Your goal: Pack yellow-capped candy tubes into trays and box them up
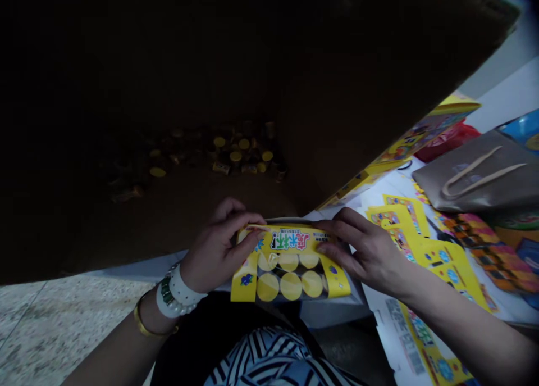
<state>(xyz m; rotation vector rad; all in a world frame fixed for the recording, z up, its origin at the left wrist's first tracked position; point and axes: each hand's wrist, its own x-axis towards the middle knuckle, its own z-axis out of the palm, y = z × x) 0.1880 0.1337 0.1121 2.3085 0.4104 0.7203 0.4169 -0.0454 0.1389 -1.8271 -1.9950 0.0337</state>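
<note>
A yellow printed box (pixel 290 245) with a clear window lies in front of my body, its far edge by the large carton. Through the window show several small round cups with yellow lids (pixel 290 285). My left hand (pixel 223 245) grips the box's far left corner between thumb and fingers, and wears bracelets at the wrist. At the opposite corner, my right hand (pixel 362 248) pinches the far right edge, thumb on the front face. The fingertips behind the far edge are partly hidden.
A large dark cardboard carton (pixel 320 133) stands open ahead, with loose yellow-lidded cups (pixel 236 157) inside. To the right lie flat yellow printed cards (pixel 446 262), a grey bag (pixel 480 172) with handles and orange-pink packs (pixel 484 251). Speckled floor (pixel 63 324) shows at left.
</note>
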